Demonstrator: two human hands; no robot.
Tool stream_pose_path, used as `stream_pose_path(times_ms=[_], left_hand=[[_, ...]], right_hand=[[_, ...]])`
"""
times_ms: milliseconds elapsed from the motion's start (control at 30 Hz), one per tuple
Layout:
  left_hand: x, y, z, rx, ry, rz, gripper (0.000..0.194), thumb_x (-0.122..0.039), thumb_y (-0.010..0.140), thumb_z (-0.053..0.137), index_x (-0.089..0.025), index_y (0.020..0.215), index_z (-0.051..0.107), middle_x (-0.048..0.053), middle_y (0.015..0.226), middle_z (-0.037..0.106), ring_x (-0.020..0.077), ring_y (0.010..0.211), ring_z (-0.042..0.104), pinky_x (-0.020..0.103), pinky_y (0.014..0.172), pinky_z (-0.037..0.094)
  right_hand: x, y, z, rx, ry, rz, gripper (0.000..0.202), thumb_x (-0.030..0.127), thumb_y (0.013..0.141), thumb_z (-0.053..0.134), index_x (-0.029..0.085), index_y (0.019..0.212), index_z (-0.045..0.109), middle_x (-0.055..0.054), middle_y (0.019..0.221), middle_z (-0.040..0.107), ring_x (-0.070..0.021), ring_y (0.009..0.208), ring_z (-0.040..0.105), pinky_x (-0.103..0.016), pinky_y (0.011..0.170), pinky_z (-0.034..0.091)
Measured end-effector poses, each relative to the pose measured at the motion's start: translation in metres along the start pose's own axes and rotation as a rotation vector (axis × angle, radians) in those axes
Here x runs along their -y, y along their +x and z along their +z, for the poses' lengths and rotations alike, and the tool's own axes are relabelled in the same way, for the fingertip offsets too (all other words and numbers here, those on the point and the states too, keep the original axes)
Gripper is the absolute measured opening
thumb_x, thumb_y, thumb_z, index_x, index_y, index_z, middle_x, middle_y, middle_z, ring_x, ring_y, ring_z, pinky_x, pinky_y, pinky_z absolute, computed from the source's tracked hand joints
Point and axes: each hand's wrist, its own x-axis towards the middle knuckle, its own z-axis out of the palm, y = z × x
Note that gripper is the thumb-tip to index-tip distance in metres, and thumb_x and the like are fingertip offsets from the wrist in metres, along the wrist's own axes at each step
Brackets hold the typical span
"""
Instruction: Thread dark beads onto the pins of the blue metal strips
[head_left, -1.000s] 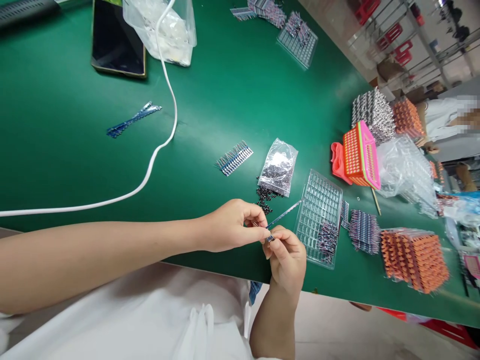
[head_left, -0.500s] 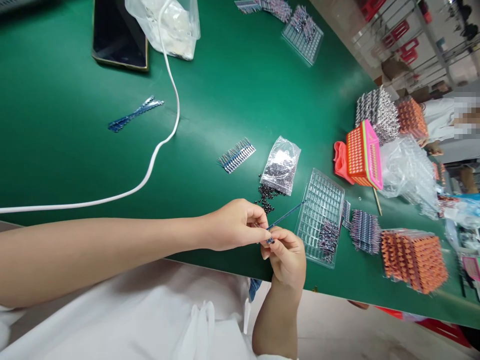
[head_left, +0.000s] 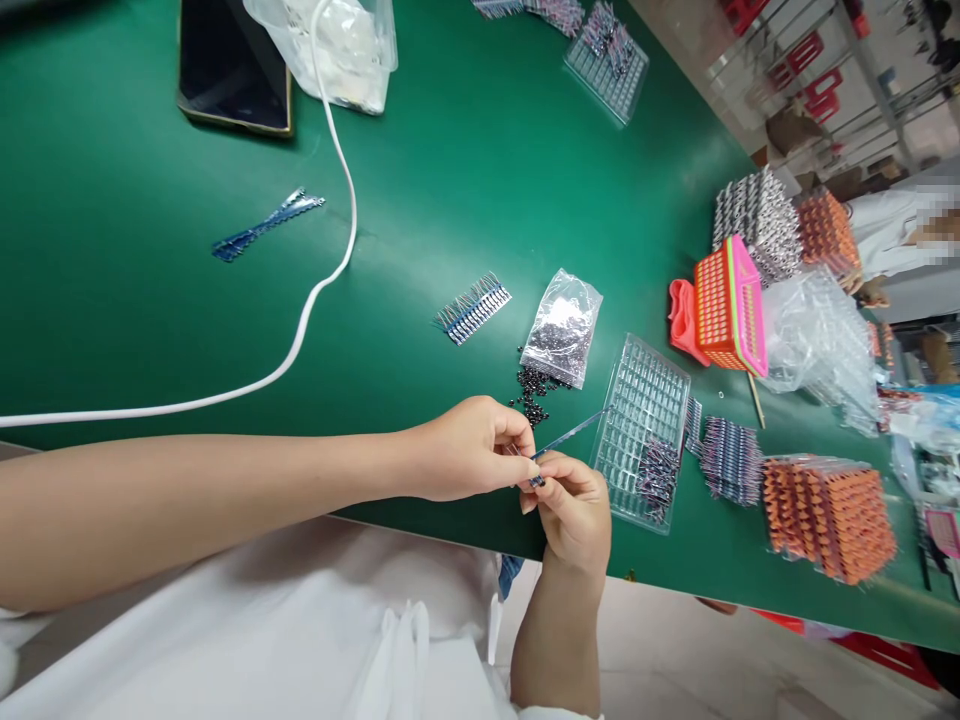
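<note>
My left hand (head_left: pixel 472 450) reaches in from the left, its thumb and fingers pinched together. My right hand (head_left: pixel 577 515) meets it fingertip to fingertip, also closed. Between them runs a thin blue strip (head_left: pixel 574 432), one end slanting up to the right toward the clear tray. Small dark and blue bits of it show at the fingertips; the fingers hide the rest. Just beyond the hands lies a pile of small dark beads (head_left: pixel 532 390), spilling by a clear plastic bag (head_left: pixel 562 330) of similar beads. A strip with a row of thin wire pins (head_left: pixel 474 310) rests left of the bag.
To the right is a clear compartment tray (head_left: pixel 637 400) with small pinned parts at its near end. Stacked orange parts (head_left: pixel 829 520), a pink-and-orange basket (head_left: pixel 727 310) and plastic bags stand farther right. A white cable (head_left: pixel 307 310), blue strips (head_left: pixel 266 225) and a phone (head_left: pixel 236 70) lie left.
Both hands stay nearly in place, still pinching at the same spot. The blue strip's angle shifts very slightly, and the whole view moves a little.
</note>
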Motion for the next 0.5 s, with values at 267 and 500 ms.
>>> stream_pose_path(times_ms=[267,500], left_hand=[[0.0011,0.0013,-0.0008,-0.002,0.058,0.016,0.013,-0.026,0.075,0.065,-0.016,0.069,0.06,-0.003,0.063,0.058,0.0127,0.063,0.049,0.023,0.057,0.035],[-0.0007,0.0009,-0.0001,0.016,0.032,0.012,0.014,-0.025,0.076,0.065,-0.016,0.068,0.059,-0.003,0.061,0.059,0.0121,0.062,0.05,0.022,0.056,0.035]], right_hand=[[-0.0008,0.0,-0.0006,-0.013,-0.017,-0.015,0.009,0.029,0.072,0.085,0.024,0.077,0.079,0.0,0.068,0.07,-0.0119,0.051,0.063,-0.023,0.044,0.051],[-0.0016,-0.0002,-0.0007,-0.005,-0.027,-0.027,0.009,0.029,0.073,0.085,0.024,0.076,0.079,0.0,0.068,0.07,-0.0114,0.05,0.063,-0.023,0.044,0.051]])
